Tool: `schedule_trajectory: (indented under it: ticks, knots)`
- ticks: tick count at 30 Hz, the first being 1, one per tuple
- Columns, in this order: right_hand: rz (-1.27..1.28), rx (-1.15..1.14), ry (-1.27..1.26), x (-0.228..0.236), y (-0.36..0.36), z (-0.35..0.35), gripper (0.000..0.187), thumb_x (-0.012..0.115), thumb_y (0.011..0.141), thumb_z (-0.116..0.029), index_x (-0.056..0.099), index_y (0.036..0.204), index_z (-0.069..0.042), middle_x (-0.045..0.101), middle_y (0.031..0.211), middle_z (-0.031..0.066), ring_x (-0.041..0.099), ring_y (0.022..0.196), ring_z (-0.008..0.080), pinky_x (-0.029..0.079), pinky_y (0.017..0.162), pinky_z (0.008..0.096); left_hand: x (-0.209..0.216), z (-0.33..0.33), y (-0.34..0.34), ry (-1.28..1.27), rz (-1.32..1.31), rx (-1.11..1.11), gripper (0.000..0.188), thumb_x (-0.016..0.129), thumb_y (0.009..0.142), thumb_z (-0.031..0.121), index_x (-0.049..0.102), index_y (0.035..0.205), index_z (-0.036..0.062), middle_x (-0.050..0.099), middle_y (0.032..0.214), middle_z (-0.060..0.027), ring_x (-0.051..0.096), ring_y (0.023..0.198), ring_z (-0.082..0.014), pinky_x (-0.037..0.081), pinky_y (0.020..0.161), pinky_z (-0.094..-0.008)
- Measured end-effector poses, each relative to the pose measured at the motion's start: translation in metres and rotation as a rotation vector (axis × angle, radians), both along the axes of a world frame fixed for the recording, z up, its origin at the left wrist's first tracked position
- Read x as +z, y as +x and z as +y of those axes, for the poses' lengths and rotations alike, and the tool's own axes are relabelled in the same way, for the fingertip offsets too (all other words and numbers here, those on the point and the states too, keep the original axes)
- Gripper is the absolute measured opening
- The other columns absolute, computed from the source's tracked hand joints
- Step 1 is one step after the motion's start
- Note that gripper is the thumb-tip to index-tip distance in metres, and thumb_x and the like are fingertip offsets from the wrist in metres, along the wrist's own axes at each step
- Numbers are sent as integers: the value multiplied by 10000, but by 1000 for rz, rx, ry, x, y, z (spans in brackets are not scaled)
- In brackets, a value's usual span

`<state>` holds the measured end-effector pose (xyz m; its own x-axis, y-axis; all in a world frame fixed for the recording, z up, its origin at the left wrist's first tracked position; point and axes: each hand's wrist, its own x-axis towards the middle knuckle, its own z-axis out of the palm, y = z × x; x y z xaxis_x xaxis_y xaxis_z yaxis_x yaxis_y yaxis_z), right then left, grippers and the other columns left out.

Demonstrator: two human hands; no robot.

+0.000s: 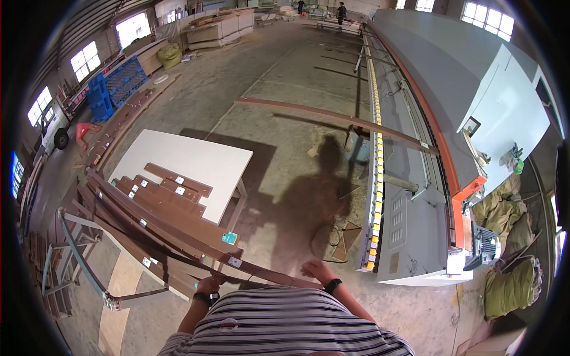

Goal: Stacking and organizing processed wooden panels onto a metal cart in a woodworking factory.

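— While both hands are low at the frame edge, what's held?
— Left hand (208, 286), fingers curled round the near end of a long thin brown strip (261, 274). Right hand (316, 271) rests on the same strip further along; fingers look partly closed over it, but I cannot tell if it truly grips.
— Where does the strip sit?
— Across the person's front, just above the striped shirt (285, 323), its left part running onto the stack of brown panels (160, 213).
— And the stack?
— Long dark boards with small white labels, piled on a white worktable (196, 157), overhanging toward the person. Metal trolley frame (77, 249) to the left.
— Machine?
— Grey edge-banding line (415, 196) on the right, yellow roller row (375, 178) along its feed side. One long brown board (332, 115) lies across it further off.
— Progress?
— My guess: early. One piece at the machine, most of the stack unfed, this strip only just lifted clear and well short of the rollers.
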<state>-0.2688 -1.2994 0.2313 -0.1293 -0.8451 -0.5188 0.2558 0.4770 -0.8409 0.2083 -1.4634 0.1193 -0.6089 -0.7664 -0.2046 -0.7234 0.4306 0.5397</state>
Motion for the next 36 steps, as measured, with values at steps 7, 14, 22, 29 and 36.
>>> schedule_trajectory:
  ticks: [7,14,22,29,36]
  knots:
    - [-78,-34,-44,8,-5,-18,258,495,878,-202,585,955,27,632,873,118,625,782,188,500,717,266,-19,37,33,745,665,438,266,548,820,273,451,695,58,400,594,-6,471,575,-195,408,533,-350]
    - [-27,-25,-93,1,-37,-40,282,465,907,-246,597,959,-3,650,867,101,630,759,171,498,706,298,7,49,-1,625,484,363,183,550,798,216,476,701,79,452,625,-14,478,545,-167,382,483,-301]
    - [3,-129,-138,11,-94,-84,298,475,898,-320,575,944,-43,627,826,72,604,726,153,478,638,262,20,50,-1,1022,831,1197,214,459,895,244,550,933,54,598,865,-78,572,756,-181,461,615,-303]
    - [-257,-353,-371,19,-194,-147,207,500,876,-243,551,814,-53,597,782,71,582,687,168,482,622,275,23,77,10,961,960,1214,193,509,856,205,521,1014,95,601,884,-54,593,778,-177,474,639,-322]
    - [-462,-702,-475,3,-309,-189,351,627,787,-355,568,904,-29,615,838,101,578,706,231,488,701,370,76,96,-16,781,1032,1460,248,519,855,195,507,1069,72,605,943,-83,601,800,-184,479,635,-307]
